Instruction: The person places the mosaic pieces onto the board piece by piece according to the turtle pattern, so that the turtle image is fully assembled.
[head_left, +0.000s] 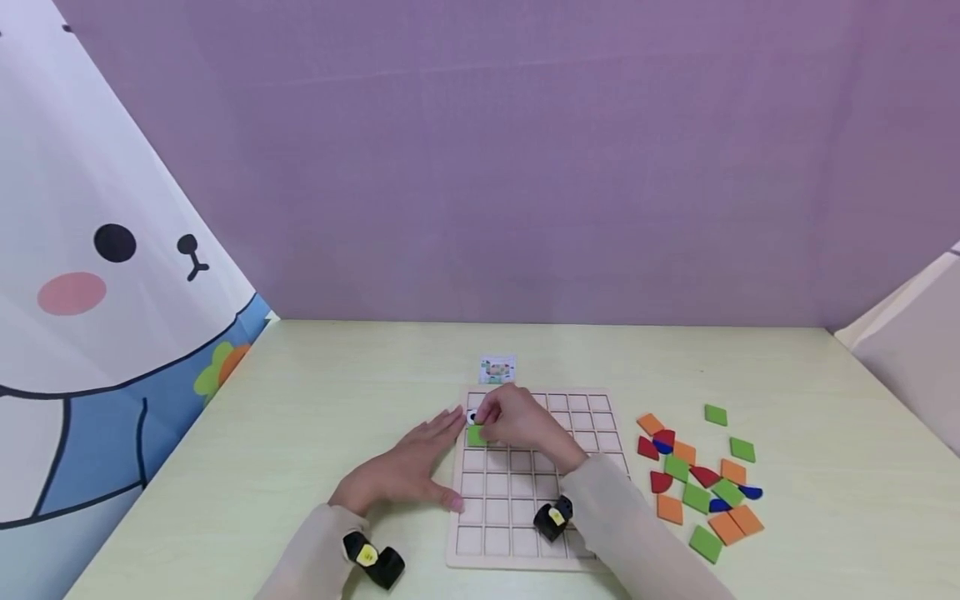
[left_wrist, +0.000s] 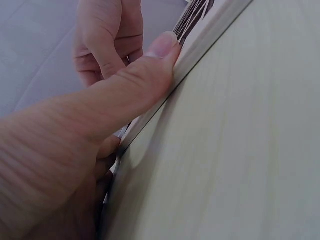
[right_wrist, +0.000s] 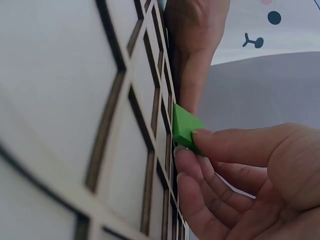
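Note:
A wooden grid board (head_left: 497, 542) lies on the table. Near its upper left corner a green square tile (head_left: 476, 436) is at the fingertips of my right hand (head_left: 517, 419); the right wrist view shows thumb and fingers pinching the green tile (right_wrist: 186, 126), tilted against the grid. A small white and black piece (head_left: 472, 416) shows just above it. My left hand (head_left: 408, 467) rests along the board's left edge, fingers extended, and in the left wrist view its thumb (left_wrist: 130, 90) presses on the board's rim (left_wrist: 200, 47).
Right of the board lie scattered tiles: green squares (head_left: 705, 543), orange squares (head_left: 670, 509), red pieces (head_left: 661, 482) and blue pieces (head_left: 750, 492). A small printed card (head_left: 497, 368) lies behind the board. A purple cloth (head_left: 540, 183) hangs behind the table.

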